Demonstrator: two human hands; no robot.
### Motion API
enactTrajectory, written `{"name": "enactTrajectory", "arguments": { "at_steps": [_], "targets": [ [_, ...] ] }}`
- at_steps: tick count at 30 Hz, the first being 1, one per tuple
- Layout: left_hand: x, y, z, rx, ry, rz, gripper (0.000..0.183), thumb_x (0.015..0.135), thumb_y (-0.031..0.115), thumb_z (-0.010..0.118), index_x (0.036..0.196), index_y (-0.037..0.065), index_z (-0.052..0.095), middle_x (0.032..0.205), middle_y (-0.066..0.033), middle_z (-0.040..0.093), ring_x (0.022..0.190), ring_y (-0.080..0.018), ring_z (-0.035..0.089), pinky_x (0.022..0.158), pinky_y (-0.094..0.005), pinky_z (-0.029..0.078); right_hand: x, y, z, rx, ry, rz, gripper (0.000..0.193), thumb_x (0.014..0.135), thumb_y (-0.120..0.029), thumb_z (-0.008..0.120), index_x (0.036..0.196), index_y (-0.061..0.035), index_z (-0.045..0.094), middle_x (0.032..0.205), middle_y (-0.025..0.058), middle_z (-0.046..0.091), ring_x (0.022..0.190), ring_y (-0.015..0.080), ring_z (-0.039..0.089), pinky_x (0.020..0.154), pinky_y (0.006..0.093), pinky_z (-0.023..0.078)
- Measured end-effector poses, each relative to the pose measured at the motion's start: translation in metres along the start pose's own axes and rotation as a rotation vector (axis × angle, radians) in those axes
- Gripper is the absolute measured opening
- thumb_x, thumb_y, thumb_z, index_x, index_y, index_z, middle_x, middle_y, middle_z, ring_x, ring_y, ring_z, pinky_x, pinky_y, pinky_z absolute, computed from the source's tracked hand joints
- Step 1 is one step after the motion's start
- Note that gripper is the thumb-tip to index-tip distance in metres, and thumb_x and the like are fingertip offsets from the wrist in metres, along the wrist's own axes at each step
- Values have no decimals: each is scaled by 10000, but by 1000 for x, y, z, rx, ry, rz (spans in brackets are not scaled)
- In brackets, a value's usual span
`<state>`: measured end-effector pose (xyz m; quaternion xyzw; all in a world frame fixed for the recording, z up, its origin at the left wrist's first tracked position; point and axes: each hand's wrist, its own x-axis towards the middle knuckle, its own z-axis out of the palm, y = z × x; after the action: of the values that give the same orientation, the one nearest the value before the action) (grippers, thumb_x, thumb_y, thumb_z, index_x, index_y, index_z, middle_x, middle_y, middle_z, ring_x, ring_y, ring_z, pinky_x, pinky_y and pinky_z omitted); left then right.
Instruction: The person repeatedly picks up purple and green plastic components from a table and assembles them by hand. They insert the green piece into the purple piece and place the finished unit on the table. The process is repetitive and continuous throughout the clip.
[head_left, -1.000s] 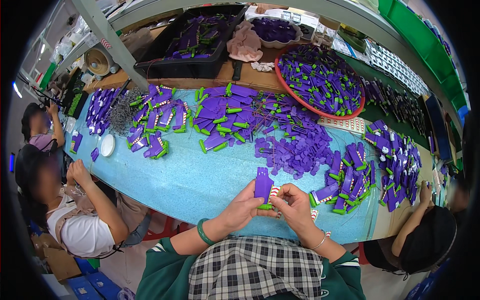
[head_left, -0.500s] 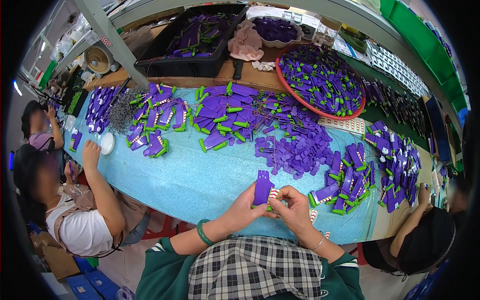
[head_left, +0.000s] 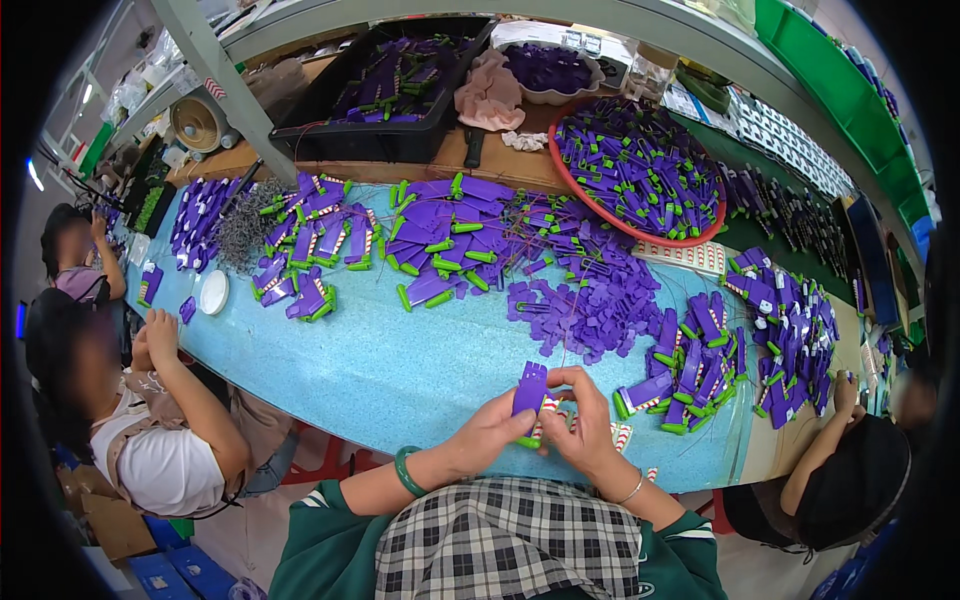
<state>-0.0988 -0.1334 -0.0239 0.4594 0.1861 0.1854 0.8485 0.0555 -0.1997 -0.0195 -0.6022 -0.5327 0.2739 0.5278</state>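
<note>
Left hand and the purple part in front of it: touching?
Touching. The head view shows the left hand gripping the purple part, its thumb lying over the lower face.

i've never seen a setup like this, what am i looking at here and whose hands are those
There's no machine here: these are a person's own bare hands. A wide fisheye camera worn on their head looks down, so straight edges bend near the rim, and left in the picture is their left.

The left hand holds a purple piece with a green end. The right hand is at a red-and-white striped part beside it; its exact grip is hard to see.

On the blue table lie heaps of purple and green pieces and a round white dish. Behind are a red basket and a black tray. Other people sit at both sides.
</note>
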Motion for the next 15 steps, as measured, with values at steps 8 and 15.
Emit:
{"name": "enactTrajectory", "arguments": {
  "at_steps": [8, 15],
  "targets": [
    [13, -4, 4, -449, -188, -408, 373, 999, 389, 331, 821, 93, 472, 600, 0, 396, 482, -115, 378, 440, -251, 297, 1, 7, 0, 217, -258, 87, 356, 739, -205, 760, 996, 11, 641, 1029, 121, 650, 965, 214, 615, 845, 343, 489],
    [7, -8, 1, -375, -241, -359, 341, 1007, 352, 378, 945, 43, 508, 597, -23, 466, 475, -93, 432, 411, -219, 327, -3, 11, -2, 894, -307, 356, 391, 899, -279, 575, 1122, 41, 611, 1132, 147, 624, 1046, 212, 587, 906, 348, 461]
  ]
}}
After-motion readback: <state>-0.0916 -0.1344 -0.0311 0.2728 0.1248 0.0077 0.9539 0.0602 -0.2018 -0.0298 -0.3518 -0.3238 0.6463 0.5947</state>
